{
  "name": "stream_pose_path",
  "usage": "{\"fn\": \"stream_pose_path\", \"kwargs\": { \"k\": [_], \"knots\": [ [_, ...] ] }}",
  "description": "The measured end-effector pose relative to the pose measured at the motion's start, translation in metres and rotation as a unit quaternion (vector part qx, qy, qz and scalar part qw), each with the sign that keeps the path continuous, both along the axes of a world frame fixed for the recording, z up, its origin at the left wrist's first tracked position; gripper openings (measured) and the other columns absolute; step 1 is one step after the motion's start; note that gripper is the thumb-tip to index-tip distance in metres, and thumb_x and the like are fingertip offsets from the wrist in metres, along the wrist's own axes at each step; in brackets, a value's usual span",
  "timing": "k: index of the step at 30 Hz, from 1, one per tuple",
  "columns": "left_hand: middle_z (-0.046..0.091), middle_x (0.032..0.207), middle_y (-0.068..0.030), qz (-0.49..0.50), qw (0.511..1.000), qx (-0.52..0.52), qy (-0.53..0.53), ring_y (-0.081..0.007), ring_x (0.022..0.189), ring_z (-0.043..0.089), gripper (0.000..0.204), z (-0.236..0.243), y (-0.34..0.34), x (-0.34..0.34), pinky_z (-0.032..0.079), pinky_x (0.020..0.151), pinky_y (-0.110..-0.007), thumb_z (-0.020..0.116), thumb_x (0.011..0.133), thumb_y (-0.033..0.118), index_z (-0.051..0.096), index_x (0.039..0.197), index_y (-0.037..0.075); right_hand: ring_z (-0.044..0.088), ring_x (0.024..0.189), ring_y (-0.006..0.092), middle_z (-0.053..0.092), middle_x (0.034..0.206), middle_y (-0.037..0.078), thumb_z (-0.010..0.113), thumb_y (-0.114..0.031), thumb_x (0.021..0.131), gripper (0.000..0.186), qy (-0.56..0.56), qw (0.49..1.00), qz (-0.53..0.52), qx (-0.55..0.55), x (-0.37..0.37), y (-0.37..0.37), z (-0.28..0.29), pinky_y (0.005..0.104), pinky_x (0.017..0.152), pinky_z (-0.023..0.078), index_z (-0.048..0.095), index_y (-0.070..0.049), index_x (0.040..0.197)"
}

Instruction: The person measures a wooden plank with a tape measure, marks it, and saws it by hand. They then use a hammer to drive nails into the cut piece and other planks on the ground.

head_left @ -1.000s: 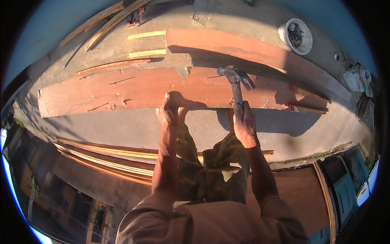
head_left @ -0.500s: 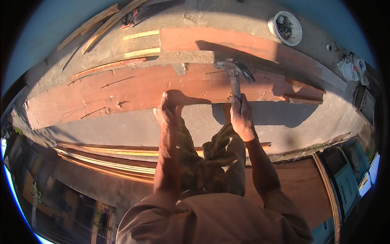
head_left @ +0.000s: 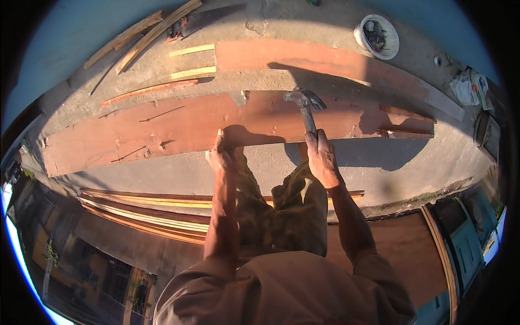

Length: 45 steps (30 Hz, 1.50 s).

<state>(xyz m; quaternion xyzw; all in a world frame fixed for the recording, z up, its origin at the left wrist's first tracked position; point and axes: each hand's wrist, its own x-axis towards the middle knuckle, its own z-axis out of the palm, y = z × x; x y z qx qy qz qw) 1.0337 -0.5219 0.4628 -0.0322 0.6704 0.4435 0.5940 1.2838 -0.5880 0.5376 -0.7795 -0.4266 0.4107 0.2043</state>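
Note:
A long reddish wooden board point(head_left: 200, 119) lies across in front of me, with several nails sticking out of its face and strips of wood along its right end. My left hand point(head_left: 219, 154) grips the board's near edge, thumb up against it. In my right hand point(head_left: 322, 157) is a claw hammer point(head_left: 306, 107), its fingers wrapped round the handle. The hammer head hangs above the right-middle of the board, claw pointing right. My left hand's shadow falls on the board beside it.
Another reddish panel point(head_left: 281, 56) with pale battens lies beyond the board. A white bucket point(head_left: 391, 50) with dark bits inside stands at the far right, near a white bag point(head_left: 465, 89). Timber lengths point(head_left: 151, 40) lie far left. Stacked wood strips point(head_left: 146, 214) lie nearer me, left.
The hammer head has shifted slightly left, with the right hand still on its handle. The board appears a little lower and to the right, its left end too. My left hand keeps its grip.

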Motion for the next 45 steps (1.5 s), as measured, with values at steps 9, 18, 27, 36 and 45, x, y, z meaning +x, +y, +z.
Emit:
{"fn": "stream_pose_path", "kwargs": {
  "k": [9, 18, 27, 36, 45],
  "knots": [
    [0.067, 0.089, -0.0103, -0.018, 1.000, 0.006, -0.016, -0.0214, 0.080, 0.065, 0.022, 0.017, 0.003, 0.005, 0.057, 0.073, -0.035, 0.069, 0.092, 0.016, 0.066, 0.100, -0.005, 0.053, 0.066, 0.0369, 0.054, 0.075, 0.020, 0.052, -0.037, 0.101, 0.039, 0.035, 0.996, -0.077, -0.021, -0.005, 0.001, 0.022, 0.0437, 0.062, 0.044, 0.051, 0.002, 0.102],
    [0.067, 0.094, -0.0113, -0.021, 0.999, 0.037, -0.032, -0.0214, 0.083, 0.064, 0.025, 0.024, 0.004, 0.010, 0.056, 0.079, -0.035, 0.067, 0.094, 0.017, 0.066, 0.100, -0.007, 0.061, 0.070, 0.0464, 0.059, 0.073, 0.025, 0.054, -0.031, 0.101, 0.029, 0.079, 0.990, -0.112, -0.026, 0.002, 0.018, 0.040, 0.0442, 0.059, 0.047, 0.048, -0.002, 0.103],
    [0.067, 0.099, -0.0162, -0.036, 0.999, 0.037, -0.014, -0.0254, 0.087, 0.067, 0.033, 0.033, 0.007, 0.011, 0.058, 0.077, -0.037, 0.068, 0.094, 0.021, 0.063, 0.105, -0.010, 0.065, 0.089, 0.0440, 0.066, 0.098, 0.027, 0.051, -0.033, 0.102, 0.038, -0.011, 0.990, -0.111, 0.091, -0.009, -0.005, 0.017, 0.0461, 0.074, 0.051, 0.050, -0.001, 0.123],
    [0.066, 0.104, -0.0153, -0.040, 0.998, 0.043, -0.017, -0.0256, 0.092, 0.066, 0.033, 0.033, 0.004, 0.008, 0.057, 0.078, -0.038, 0.068, 0.094, 0.019, 0.061, 0.110, -0.010, 0.057, 0.067, 0.0287, 0.058, 0.078, 0.013, 0.048, -0.047, 0.102, 0.044, 0.127, 0.932, -0.322, -0.107, -0.037, -0.027, -0.032, 0.0381, 0.058, 0.043, 0.053, -0.003, 0.104],
    [0.067, 0.110, -0.0219, -0.134, 0.986, 0.078, -0.063, -0.0326, 0.105, 0.066, 0.036, 0.052, 0.008, 0.012, 0.055, 0.092, -0.045, 0.063, 0.096, 0.020, 0.059, 0.114, -0.010, 0.064, 0.089, 0.0419, 0.066, 0.098, 0.026, 0.056, -0.036, 0.099, 0.041, 0.039, 0.975, -0.214, -0.033, -0.047, -0.037, -0.012, 0.0435, 0.075, 0.051, 0.057, 0.002, 0.114]
  ]
}}
